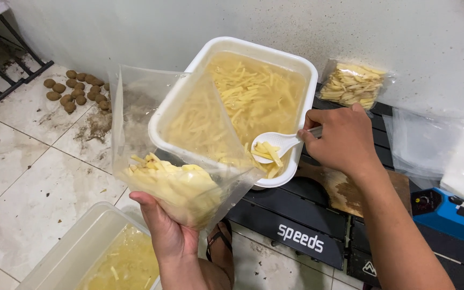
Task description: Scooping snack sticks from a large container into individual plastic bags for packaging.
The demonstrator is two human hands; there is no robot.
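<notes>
Your left hand [168,232] cups the open plastic bag [178,156] from below while right-hand fingers [318,140] pinch the white spoon [275,145] loaded with potato strips [267,150].

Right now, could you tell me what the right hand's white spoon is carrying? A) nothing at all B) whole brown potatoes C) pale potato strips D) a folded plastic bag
C: the white spoon in the right hand holds several pale potato strips over the rim of the white tub of water, while the left hand holds up a clear bag partly filled with the same strips.
</notes>
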